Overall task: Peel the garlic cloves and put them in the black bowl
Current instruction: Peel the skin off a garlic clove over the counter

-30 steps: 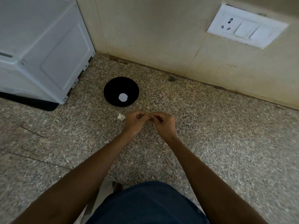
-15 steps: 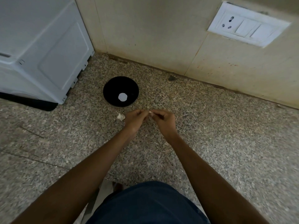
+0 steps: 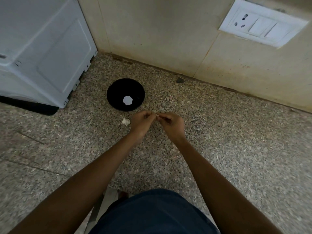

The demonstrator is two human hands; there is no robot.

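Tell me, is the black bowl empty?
Not empty. One pale round piece, probably a peeled clove, lies on the bottom of the bowl.

- You're in a home kitchen by the look of it: the speckled granite counter (image 3: 219, 132) runs straight into a beige tiled wall (image 3: 160, 34), with grime and stains along the joint.
- There's a white socket and switch plate (image 3: 262, 22) mounted on that wall at counter level, typical household wiring.
- A white appliance (image 3: 42, 48) sits in the left corner, on a dark mat.
- A small black bowl (image 3: 135, 88) with something pale inside and a scrap of garlic skin (image 3: 125, 121) beside it point to food prep.
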